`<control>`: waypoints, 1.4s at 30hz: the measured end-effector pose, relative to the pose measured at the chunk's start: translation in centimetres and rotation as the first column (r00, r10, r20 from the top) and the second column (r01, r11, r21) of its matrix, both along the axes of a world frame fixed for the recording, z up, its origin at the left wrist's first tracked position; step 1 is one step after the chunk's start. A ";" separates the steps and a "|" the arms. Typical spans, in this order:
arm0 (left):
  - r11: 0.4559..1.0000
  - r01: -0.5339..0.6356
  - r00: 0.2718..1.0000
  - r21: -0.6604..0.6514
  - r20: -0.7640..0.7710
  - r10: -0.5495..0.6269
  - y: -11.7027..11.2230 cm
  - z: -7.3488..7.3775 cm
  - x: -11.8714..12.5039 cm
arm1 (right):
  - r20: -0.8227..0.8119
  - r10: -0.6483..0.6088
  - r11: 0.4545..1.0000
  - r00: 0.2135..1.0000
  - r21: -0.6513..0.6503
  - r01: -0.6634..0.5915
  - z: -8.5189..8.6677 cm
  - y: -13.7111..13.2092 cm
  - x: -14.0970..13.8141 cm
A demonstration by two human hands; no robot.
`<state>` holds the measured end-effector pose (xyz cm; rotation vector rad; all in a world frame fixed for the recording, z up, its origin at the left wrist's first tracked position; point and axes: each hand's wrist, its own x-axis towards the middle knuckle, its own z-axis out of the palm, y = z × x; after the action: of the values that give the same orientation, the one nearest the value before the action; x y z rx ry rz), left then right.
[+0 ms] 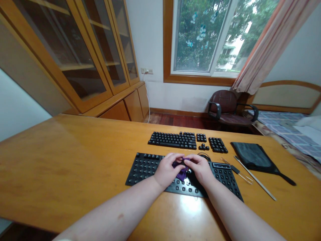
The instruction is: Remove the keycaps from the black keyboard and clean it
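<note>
Both my hands meet over the middle of a black keyboard base whose keycaps are off, so its bare switches show. Between them is a small purple cloth, bunched up and hanging down over the switches. My left hand pinches the cloth from the left, thumb and fingers closed. On the other side my right hand grips its upper edge with thumb and forefinger. The hands and cloth cover the central switches. Behind the base lie the loose black keycaps, set out in keyboard order.
To the right lie a wire keycap puller, a thin pale stick and a black pouch with a strap. A black cable coils behind the base. Beyond the wooden table stands a chair.
</note>
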<state>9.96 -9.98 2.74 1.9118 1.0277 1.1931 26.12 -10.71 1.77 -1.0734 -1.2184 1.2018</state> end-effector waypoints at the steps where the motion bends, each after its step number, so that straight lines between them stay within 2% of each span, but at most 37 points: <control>1: 1.000 0.003 1.000 -0.003 0.009 -0.003 0.0 -0.1 0.0 | -0.003 0.001 1.000 1.000 -0.001 -0.001 0.1 0.0 0.0; 6: 0.999 -0.026 0.999 -0.021 0.038 0.027 0.4 -1.0 0.0 | -0.019 0.016 0.999 1.000 0.030 -0.015 -0.1 0.0 0.3; 9: 0.999 -0.036 0.998 -0.027 0.048 0.037 0.5 -1.2 0.0 | -0.082 0.042 0.999 0.996 -0.003 -0.043 -0.4 0.1 0.2; 13: 1.000 -0.031 0.999 -0.003 0.009 0.031 0.3 -0.7 0.0 | -0.106 0.050 0.997 0.993 -0.046 -0.055 -0.4 0.1 -0.1; 20: 0.993 -0.031 0.997 0.117 -0.068 0.039 0.0 0.2 -0.1 | -0.064 0.068 0.995 0.996 -0.067 -0.073 -0.5 0.0 -0.2; 24: 0.995 -0.017 0.994 0.095 -0.107 0.028 0.1 0.1 0.0 | 0.009 0.071 0.995 0.997 -0.068 -0.070 -0.6 0.0 -0.2; 27: 0.998 -0.009 0.990 0.061 -0.138 0.017 0.1 0.1 0.0 | 0.003 0.044 0.997 0.999 -0.068 -0.044 -0.5 0.0 -0.2; 31: 0.999 -0.013 0.995 0.038 -0.102 0.017 0.3 -0.1 0.0 | -0.048 0.002 0.997 0.999 -0.083 -0.006 0.1 -0.1 -0.4; 36: 0.994 -0.054 0.997 0.092 -0.051 0.059 0.4 -0.2 -0.1 | -0.125 -0.040 0.993 0.991 -0.116 0.025 0.3 -0.3 -0.7; 42: 0.988 -0.068 0.997 0.137 -0.019 0.071 0.5 -0.3 -0.2 | -0.113 -0.007 0.996 0.994 -0.085 -0.003 -0.2 -0.2 -0.7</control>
<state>9.75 -9.52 2.41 2.0139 1.0566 1.3129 25.41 -10.95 1.60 -1.0536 -1.0864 1.3052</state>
